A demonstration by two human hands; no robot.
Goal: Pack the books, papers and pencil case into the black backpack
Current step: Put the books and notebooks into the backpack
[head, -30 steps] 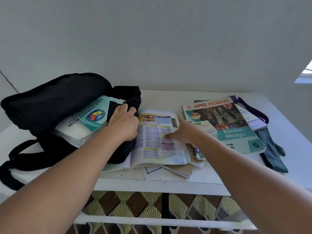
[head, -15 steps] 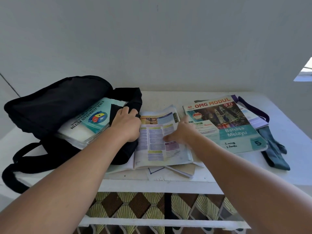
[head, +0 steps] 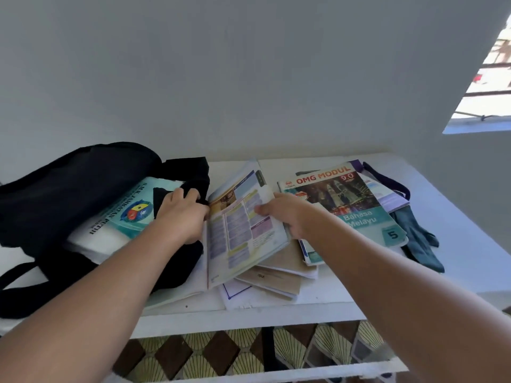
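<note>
Left hand (head: 184, 214) curled tight on the black fabric edge of the black backpack (head: 83, 189) mouth, fingers bunched over the flap, knuckles up. Right hand (head: 287, 214) pinching the right-hand page edge of the open book (head: 243, 230), thumb on top of the page, remaining fingers tucked under; page lifted and tilted toward the backpack, spine side low against the left hand. Both forearms reaching in from bottom corners.

Backpack lying on its side at left of the white table (head: 456, 244), mouth facing right, straps (head: 25, 286) trailing off the near left edge. Teal-and-white booklet (head: 130, 214) with a crest half inside the mouth, lying on a white paper stack (head: 91, 244), partly covered by the black flap.

Under the open book: brown paper-covered notebooks (head: 276, 275) fanned out, loose white sheet (head: 235, 293) with a blue line at the near edge. Just right of the right hand: "OMG MODUL" workbook (head: 345, 200) flat, face up, on top of other thin books (head: 392, 197); wrist overlapping its lower left corner. Dark teal cloth item (head: 417, 239) beside it at far right, purple strap (head: 387, 178) behind; pencil case or not, cannot tell.

White wall behind, window opening (head: 486, 78) upper right. Patterned tile floor (head: 221, 355) visible below the table edge.
</note>
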